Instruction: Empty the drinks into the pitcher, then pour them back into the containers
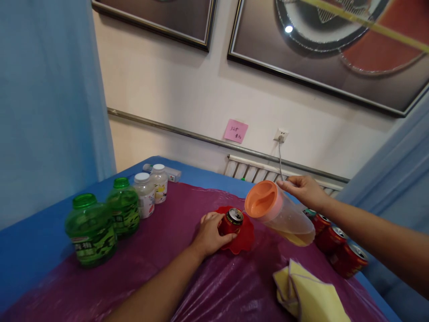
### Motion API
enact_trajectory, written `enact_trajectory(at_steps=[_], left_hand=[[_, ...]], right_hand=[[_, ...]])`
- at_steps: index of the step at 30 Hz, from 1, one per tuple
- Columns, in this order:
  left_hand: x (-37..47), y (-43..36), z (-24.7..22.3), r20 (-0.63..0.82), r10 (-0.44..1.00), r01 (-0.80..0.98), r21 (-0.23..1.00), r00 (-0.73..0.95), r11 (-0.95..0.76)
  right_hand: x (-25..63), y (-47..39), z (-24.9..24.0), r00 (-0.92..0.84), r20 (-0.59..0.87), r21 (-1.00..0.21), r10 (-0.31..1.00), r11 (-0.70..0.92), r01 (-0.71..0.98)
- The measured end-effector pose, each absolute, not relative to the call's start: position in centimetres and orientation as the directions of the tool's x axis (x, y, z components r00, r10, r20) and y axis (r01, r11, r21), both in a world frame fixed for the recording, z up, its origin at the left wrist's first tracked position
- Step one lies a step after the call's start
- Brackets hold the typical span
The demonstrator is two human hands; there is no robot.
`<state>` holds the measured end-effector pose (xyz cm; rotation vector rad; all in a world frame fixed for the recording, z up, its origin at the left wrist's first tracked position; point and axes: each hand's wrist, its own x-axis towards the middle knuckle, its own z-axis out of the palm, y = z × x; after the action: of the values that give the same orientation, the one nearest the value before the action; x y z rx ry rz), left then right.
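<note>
Near the middle of the table, my left hand (212, 232) wraps round a red drink can (230, 222), whose top is opened. The can stands upright on a red scalloped mat or dish (246, 237). My right hand (306, 190) grips a clear plastic pitcher (290, 219) by its handle side; the handle itself is mostly hidden. This pitcher is tipped to the left, its orange lid (263, 199) close to the can's top. Some yellowish liquid lies in its lower side. Whether any liquid runs from the spout, I cannot make out.
Green bottles (90, 232) and white-capped clear jars (145, 197) stand at the left. Several red cans (348, 259) line the right edge. A folded yellow cloth (310, 293) lies at the front right on purple plastic sheeting (201, 290). Blue curtains (50, 89) hang on both sides.
</note>
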<state>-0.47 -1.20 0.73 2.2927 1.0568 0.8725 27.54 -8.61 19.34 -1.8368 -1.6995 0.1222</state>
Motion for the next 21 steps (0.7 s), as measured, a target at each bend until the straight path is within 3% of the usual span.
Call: enact_trajectory(at_steps=[21], left_hand=[[-0.55,-1.21,0.71,0.355,0.789,0.493,0.632,0.502,-0.598]], right_hand=[[27.28,-8.8,19.66,0.172,0.342,-0.487,0.924,0.017,0.874]])
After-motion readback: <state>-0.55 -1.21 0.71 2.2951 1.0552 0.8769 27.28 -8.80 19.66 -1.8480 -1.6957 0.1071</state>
